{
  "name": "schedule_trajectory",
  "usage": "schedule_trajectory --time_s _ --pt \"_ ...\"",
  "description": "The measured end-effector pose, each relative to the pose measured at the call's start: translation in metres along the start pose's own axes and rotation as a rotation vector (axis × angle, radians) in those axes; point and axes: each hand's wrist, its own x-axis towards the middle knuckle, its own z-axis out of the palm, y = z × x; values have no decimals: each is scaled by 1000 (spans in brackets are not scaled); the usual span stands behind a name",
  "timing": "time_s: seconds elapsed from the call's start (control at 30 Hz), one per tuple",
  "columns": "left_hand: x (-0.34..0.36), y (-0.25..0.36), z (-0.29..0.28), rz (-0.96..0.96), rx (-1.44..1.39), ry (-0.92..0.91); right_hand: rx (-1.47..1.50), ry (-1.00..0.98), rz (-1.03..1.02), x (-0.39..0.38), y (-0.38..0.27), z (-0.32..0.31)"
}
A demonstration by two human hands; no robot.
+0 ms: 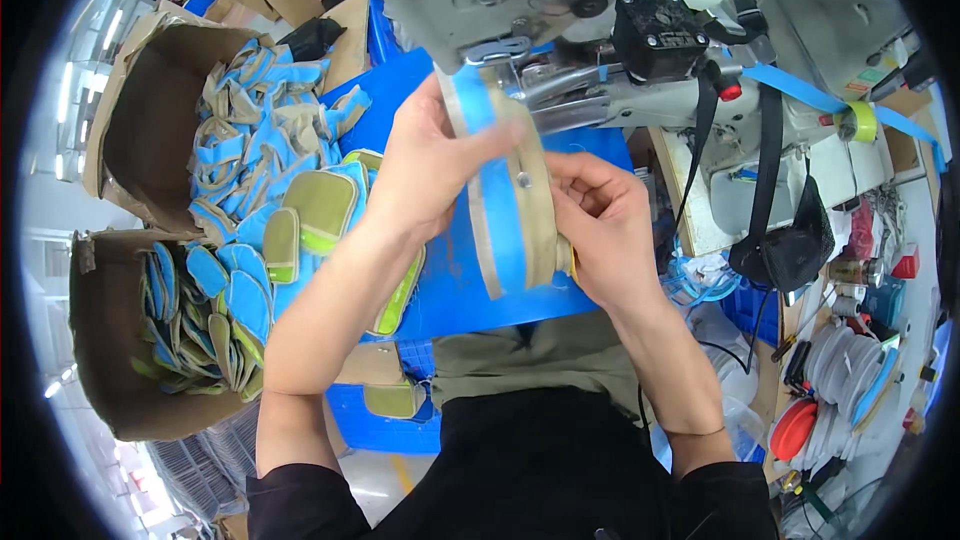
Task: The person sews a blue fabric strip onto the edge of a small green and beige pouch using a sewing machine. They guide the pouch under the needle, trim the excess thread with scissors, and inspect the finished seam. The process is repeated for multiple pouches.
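A beige fabric strip with a bright blue band (505, 225) hangs in a curve in front of the sewing machine's arm, its upper end close to the needle area. My left hand (425, 155) grips its upper left side, the thumb laid across the front and slightly blurred. My right hand (605, 225) has its fingers curled and pinched at the strip's right edge. A small yellow edge shows beside the right fingers; what it belongs to is hidden. A small round metal spot sits on the beige part.
The sewing machine (660, 90) overhangs the blue table (440, 285). Green and beige padded pieces (320, 202) lie left of my left forearm. Cardboard boxes with blue-beige strips (265, 140) and pads (205, 320) stand at left. A blue tape (795, 88) feeds in from the right, near hanging black straps.
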Motion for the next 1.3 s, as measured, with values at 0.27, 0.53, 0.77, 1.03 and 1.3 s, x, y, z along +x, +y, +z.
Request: schedule_trajectory --time_s 0.27,0.53,0.77,1.03,1.3 --pt "11 6 -5 5 54 18 11 -29 38 12 -13 5" --pt "-48 -11 0 -167 -25 -60 -103 -54 60 18 -21 -7" --pt "-39 24 -19 50 196 -114 -246 -71 36 15 -24 -10" --pt "-44 33 -32 99 389 -112 -606 -179 23 25 -39 -25" --pt "-51 13 -9 -271 -76 -105 -208 -118 43 -1 -22 -14"
